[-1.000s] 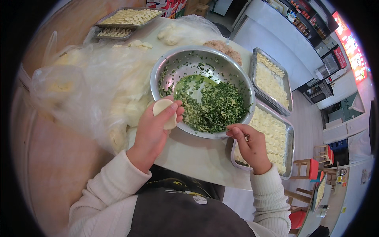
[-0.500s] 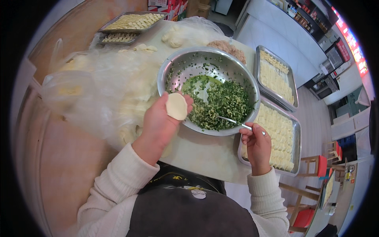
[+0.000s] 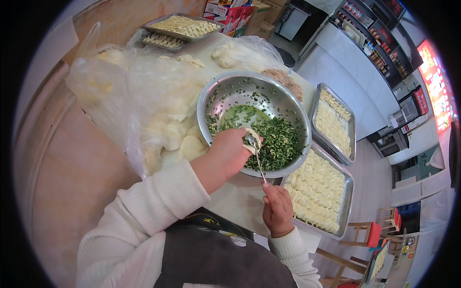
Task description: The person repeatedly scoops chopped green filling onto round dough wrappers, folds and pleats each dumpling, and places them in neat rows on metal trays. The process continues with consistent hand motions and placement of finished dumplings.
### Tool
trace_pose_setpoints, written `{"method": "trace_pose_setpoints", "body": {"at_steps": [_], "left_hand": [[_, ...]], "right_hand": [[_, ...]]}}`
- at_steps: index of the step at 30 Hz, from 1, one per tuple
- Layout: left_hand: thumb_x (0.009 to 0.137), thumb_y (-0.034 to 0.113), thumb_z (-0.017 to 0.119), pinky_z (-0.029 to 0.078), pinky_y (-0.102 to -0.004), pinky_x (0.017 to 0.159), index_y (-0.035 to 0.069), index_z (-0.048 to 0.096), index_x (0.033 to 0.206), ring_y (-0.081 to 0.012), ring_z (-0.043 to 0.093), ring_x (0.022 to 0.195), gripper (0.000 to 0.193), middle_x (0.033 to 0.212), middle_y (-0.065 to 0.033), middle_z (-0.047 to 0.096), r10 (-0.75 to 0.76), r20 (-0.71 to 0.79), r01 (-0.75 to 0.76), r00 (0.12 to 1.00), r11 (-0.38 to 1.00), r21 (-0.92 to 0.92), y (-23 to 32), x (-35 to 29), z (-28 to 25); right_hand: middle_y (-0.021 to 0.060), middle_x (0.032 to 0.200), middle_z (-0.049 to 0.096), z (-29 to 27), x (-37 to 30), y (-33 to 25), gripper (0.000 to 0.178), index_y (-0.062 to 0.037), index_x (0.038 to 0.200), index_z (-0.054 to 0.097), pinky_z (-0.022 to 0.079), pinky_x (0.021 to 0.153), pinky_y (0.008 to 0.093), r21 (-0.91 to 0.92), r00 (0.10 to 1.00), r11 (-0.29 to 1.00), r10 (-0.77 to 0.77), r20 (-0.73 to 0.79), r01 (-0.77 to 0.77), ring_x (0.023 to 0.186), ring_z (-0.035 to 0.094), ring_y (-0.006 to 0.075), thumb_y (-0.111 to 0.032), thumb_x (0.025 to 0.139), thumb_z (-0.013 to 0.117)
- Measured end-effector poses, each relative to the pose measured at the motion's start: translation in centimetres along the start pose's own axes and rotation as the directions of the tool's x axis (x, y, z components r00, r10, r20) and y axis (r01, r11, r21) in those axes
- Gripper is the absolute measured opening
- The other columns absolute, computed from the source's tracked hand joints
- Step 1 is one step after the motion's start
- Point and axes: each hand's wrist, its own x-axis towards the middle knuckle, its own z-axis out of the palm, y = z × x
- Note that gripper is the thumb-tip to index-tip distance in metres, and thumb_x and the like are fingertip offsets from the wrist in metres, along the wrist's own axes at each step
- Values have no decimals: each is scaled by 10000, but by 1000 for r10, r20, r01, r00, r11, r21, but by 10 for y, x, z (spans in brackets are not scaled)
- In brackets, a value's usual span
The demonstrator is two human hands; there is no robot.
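My left hand curls around a round dough wrapper above the near rim of a big steel bowl. Chopped green filling with liquid lies inside the bowl. A metal spoon is pinched by its handle in my right hand. Its bowl rests against the wrapper with a bit of green filling on it. Loose wrappers lie left of the steel bowl, partly under a clear plastic bag.
Trays of dumplings stand at right, a near tray and a far tray. More stacked trays sit at the far left. Pinkish minced filling lies behind the bowl. Bagged dough is beside it. Red stools stand on the floor.
My left hand has moved right over the bowl, its fingers folding round the wrapper. My right hand brought the spoon out of the filling, leftward onto the wrapper. The view shifted slightly.
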Motion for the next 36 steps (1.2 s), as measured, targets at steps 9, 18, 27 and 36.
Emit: {"method": "trace_pose_setpoints", "body": {"at_steps": [9, 18, 27, 36], "left_hand": [[1032, 134, 326, 492, -469, 935, -70, 417, 1289, -331, 556, 1077, 341, 1225, -214, 513, -4, 94, -6, 996, 994, 106, 9, -2, -8], [1028, 169, 367, 495, -476, 944, -65, 424, 1283, -318, 561, 1103, 351, 1177, -208, 551, 13, 77, -25, 997, 988, 155, 12, -13, -9], [1010, 106, 369, 493, -438, 954, -70, 482, 1214, -301, 586, 1083, 292, 1182, -210, 568, -157, 341, 88, 927, 974, 209, 11, -48, -13], [1047, 231, 378, 505, -368, 953, -15, 523, 1228, -208, 598, 1072, 338, 1191, -132, 581, -165, 398, -27, 902, 900, 434, 0, -77, -1]], "right_hand": [[145, 956, 703, -20, 23, -27, 233, 53, 1099, 607, 502, 731, 250, 534, 845, 741, 528, -89, -407, 780, 630, 120, -87, 999, 449], [106, 870, 703, -25, 42, -31, 170, 18, 1040, 646, 500, 691, 273, 185, 881, 900, 428, -201, -395, 755, 645, 179, -66, 966, 517], [55, 841, 545, -1, 56, -5, 289, -85, 993, 644, 425, 721, 398, -41, 999, 999, 15, -36, -16, 810, 519, 274, -31, 726, 741], [55, 859, 537, -8, 70, -7, 221, -91, 938, 654, 420, 706, 346, 32, 980, 999, 38, -195, -32, 826, 510, 241, -34, 744, 744]]}}
